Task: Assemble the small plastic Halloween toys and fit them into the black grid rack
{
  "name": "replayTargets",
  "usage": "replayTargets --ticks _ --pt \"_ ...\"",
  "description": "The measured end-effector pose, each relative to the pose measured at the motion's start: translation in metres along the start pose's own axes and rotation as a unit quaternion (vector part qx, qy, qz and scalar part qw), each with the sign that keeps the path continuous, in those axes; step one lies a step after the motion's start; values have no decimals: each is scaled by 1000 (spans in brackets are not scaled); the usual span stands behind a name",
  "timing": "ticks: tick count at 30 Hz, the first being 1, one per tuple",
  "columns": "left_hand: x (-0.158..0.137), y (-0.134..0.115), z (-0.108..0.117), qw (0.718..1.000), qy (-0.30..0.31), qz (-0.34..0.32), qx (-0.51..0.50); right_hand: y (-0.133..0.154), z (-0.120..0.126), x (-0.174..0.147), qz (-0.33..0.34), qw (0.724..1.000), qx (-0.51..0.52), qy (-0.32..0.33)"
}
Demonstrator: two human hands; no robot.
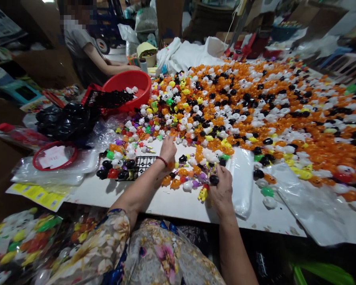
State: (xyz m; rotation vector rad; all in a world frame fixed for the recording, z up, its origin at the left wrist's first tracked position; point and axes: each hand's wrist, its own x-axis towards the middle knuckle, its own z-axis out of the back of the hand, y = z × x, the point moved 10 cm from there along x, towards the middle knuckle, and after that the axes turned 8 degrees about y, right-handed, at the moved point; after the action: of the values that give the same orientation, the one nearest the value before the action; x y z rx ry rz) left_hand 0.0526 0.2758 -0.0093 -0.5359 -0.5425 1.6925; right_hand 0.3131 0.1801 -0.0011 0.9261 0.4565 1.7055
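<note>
A huge spread of small plastic toys (255,103), mostly orange, white and black, covers the white table (178,202). My left hand (167,149) reaches forward, fingers curled down onto toys at the near edge of the pile; a red string is around its wrist. My right hand (222,189) rests on the table with its fingers closed on a black toy (214,179), next to a yellow one (203,194). A small cluster of mixed toys (190,174) lies between my hands. A black grid tray (142,166) sits left of my left hand.
A red bowl (127,85) and black basket (106,99) stand at the back left, where another person's arm (106,65) reaches in. Clear plastic bags (287,190) lie right of my hands. A red round lid (55,155) and bagged toys (20,237) sit at left.
</note>
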Motion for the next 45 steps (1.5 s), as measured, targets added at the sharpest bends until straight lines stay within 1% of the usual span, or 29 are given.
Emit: replayTargets --ticks 2,3,5,7,9,13,15,17,19,20,21,23,24,26,28,30,33,38,42,45 --pt "26 0 4 995 0 -1 95 -2 -2 -3 -14 1000 13 12" --pt "35 0 4 993 7 -5 121 -3 -7 -7 -28 999 26 30" --pt "45 1 1 990 20 -9 137 -5 -20 -16 -65 994 53 66" --pt "46 2 -2 989 25 -12 142 -3 -33 -25 -85 989 83 87" --pt "43 4 -5 990 28 -8 141 0 -44 -32 -87 985 111 97" --pt "35 12 -3 993 32 10 112 10 -60 -32 -62 980 140 124" --pt "29 14 1 997 30 11 64 18 -64 -29 -36 979 145 136" --pt "19 13 4 999 32 1 2 23 -64 -26 -18 982 135 129" --pt "3 9 2 994 52 -24 -97 26 -61 -24 -10 987 110 113" --pt "-8 7 -2 985 70 -36 -155 29 -61 -24 -4 989 99 111" --pt "-20 4 -6 969 91 -46 -224 32 -60 -24 6 989 90 113" --pt "-45 -1 -18 927 133 -56 -345 42 -59 -24 35 989 81 120" --pt "-57 -2 -23 910 151 -55 -382 47 -57 -24 51 988 80 118" --pt "-78 -3 -34 885 180 -45 -427 57 -50 -25 78 989 77 102" --pt "-93 -3 -43 874 203 -35 -440 65 -43 -25 97 990 65 82" --pt "-101 -4 -46 882 212 -40 -418 70 -39 -25 113 990 44 72" --pt "-105 -8 -40 910 202 -77 -353 75 -35 -27 134 989 7 66" --pt "-112 -22 -29 943 178 -153 -237 80 -36 -30 154 984 3 89" --pt "-118 -24 -26 965 155 -163 -133 81 -37 -32 158 981 22 107" --pt "-122 -26 -24 973 141 -173 -54 83 -39 -34 165 978 23 128"
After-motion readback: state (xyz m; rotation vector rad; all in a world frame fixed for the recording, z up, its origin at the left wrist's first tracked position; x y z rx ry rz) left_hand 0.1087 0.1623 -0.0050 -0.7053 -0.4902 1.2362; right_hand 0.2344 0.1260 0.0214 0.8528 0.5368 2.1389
